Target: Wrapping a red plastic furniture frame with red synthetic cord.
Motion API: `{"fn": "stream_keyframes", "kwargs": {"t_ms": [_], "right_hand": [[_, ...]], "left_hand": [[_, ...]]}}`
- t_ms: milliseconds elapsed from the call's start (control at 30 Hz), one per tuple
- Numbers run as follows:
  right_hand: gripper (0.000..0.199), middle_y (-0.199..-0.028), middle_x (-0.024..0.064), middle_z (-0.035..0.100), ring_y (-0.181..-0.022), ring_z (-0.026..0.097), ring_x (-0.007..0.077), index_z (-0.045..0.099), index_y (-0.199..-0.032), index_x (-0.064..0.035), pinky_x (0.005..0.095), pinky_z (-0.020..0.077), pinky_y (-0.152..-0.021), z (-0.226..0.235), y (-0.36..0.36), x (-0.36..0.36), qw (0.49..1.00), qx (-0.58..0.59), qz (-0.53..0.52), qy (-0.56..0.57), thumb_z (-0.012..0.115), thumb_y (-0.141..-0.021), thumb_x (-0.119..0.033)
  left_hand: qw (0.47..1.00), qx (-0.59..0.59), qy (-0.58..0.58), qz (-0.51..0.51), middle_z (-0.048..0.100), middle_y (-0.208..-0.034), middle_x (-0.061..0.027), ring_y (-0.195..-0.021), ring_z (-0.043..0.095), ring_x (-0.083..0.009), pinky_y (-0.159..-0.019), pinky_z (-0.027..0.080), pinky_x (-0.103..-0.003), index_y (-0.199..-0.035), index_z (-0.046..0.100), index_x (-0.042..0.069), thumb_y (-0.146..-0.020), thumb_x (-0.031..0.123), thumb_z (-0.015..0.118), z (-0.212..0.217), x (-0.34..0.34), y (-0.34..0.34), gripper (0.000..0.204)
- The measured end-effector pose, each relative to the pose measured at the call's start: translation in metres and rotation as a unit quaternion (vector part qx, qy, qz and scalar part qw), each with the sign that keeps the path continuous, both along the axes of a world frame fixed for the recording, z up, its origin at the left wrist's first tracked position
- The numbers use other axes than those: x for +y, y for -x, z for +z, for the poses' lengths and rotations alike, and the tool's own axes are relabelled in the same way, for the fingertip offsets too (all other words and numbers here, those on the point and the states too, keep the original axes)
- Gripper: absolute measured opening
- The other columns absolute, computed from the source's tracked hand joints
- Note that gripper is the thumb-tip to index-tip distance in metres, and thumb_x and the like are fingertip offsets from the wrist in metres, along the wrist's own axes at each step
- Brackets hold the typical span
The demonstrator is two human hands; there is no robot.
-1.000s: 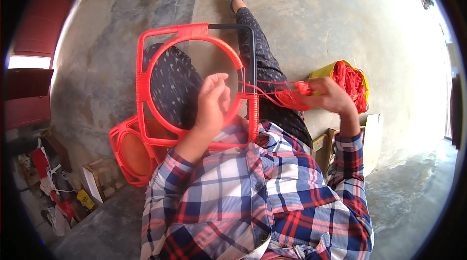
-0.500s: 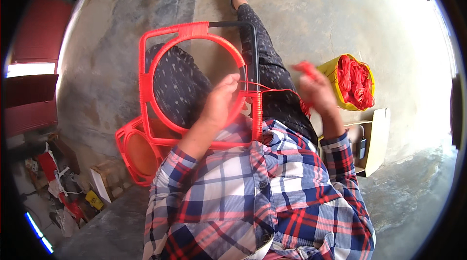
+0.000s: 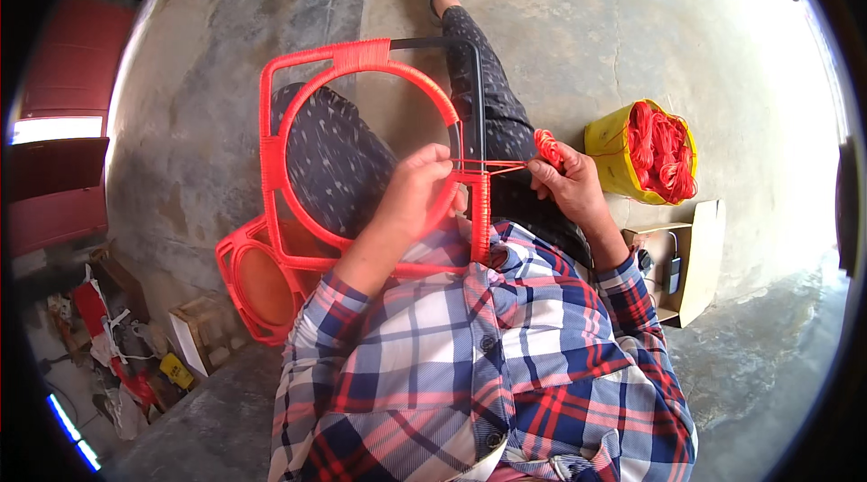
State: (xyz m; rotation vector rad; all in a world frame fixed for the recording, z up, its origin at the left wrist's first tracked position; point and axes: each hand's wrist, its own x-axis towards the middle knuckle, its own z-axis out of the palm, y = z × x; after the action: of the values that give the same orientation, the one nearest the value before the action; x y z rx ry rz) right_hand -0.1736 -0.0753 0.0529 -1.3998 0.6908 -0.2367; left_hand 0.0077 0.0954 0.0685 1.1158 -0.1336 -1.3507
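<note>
While the frame (image 3: 361, 134) lies across the person's lap in the middle of the picture, the left hand (image 3: 417, 193) is closed around its lower right side, fingers curled over the red-wrapped ring beside the upright bar. That frame is a metal rectangle with a ring inside it; most of it is wound in red cord, while the top right corner and the upper part of the right bar show bare dark metal. A taut cord (image 3: 495, 164) runs from the bar rightward to the right hand (image 3: 567, 189), which pinches a small bundle (image 3: 547, 146) of the same red cord between thumb and fingers, just right of the frame. Further right, on the concrete floor (image 3: 578, 22), a yellow bucket (image 3: 607, 146) holds more red cord. Below the bucket sits an open cardboard box (image 3: 695, 256) with small dark items inside. At lower left, a second red frame (image 3: 248, 279) leans against the person's side, near a small wooden box (image 3: 203, 329) and scattered clutter. One leg stretches toward the top of the picture.
</note>
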Motion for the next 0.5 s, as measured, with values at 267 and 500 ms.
{"fn": "stream_keyframes", "kwargs": {"t_ms": [267,500], "right_hand": [[0.015,-0.062,-0.0079,0.052,-0.054,0.042,0.0031,0.061,-0.090,-0.0035,0.0210,0.0356,-0.049,-0.002,0.044,-0.036,0.996,0.056,-0.020,0.072,0.063,-0.091,-0.018],[0.025,-0.063,-0.0047,0.053,-0.052,0.043,0.0036,0.062,-0.112,-0.0054,0.0201,0.0347,-0.047,0.011,0.009,-0.008,0.996,0.024,0.022,-0.079,0.056,-0.096,-0.024]], "left_hand": [[0.999,0.006,0.002,0.040,0.064,-0.080,-0.0120,-0.053,0.061,-0.0203,-0.046,0.047,-0.029,-0.102,0.053,0.001,-0.089,0.013,0.046,0.000,0.006,-0.004,0.019],[0.998,0.026,0.008,0.052,0.062,-0.073,-0.0107,-0.051,0.060,-0.0207,-0.047,0.047,-0.030,-0.099,0.054,0.001,-0.090,0.008,0.045,0.008,0.003,-0.002,0.014]]}}
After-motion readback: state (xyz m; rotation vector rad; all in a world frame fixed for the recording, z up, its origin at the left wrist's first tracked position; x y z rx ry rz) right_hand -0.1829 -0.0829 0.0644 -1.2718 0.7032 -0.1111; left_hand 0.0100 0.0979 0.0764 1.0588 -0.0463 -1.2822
